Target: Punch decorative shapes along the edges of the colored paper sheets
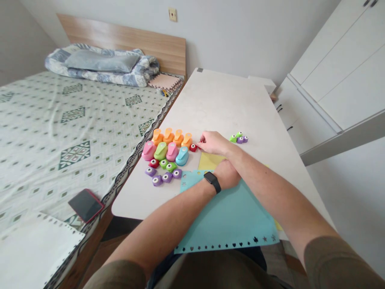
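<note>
My right hand (213, 142) reaches left across my other arm, its fingers closed on a small red paper punch (200, 143) mostly hidden by them. Another red paper punch (193, 148) sits just left of the fingertips. My left hand (227, 175), below a black watch, rests on a blue sheet of paper (237, 216); my right forearm hides its fingers. Cut-out shapes run along the sheet's near edge, and a few show at its top left. A yellow sheet (207, 161) shows from beneath it.
Left of the paper stand large punches, including an orange punch (168, 135) and a light blue punch (182, 156), with several small ones in front. More small punches (240, 139) stand right on the white table (222, 100). A phone (86, 205) and punched white paper (36, 249) lie on the bed.
</note>
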### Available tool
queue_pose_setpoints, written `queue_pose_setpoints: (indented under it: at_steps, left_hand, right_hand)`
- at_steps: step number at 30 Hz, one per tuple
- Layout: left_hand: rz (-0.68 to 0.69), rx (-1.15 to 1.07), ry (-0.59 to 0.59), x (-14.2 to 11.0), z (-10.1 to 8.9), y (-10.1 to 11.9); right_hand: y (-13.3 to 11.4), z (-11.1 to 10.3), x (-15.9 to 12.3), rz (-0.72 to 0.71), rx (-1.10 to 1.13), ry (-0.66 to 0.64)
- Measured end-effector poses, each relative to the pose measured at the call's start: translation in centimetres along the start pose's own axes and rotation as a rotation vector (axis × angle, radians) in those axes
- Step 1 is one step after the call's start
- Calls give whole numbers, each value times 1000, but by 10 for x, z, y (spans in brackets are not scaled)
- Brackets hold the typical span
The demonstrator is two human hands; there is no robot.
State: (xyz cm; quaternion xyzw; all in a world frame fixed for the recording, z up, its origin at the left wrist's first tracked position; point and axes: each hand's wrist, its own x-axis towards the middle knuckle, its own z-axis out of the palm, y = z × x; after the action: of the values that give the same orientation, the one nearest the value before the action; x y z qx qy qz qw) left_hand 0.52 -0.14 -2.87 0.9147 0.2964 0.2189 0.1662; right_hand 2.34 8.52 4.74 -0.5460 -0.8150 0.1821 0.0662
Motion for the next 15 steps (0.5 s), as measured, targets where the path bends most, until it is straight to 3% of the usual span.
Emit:
queue_pose_setpoints:
  at_steps: [5, 9, 15]
  left_hand:
    - [26, 57, 5, 0, 8, -5]
    - [9, 48, -17, 0, 0, 0]
    - [-142, -7, -120, 1, -23, 13]
  right_hand:
    - [-2, 5, 0, -1, -34, 9]
    - [7, 0, -9, 5, 86, 83]
    - [59, -29, -33, 108, 240, 371]
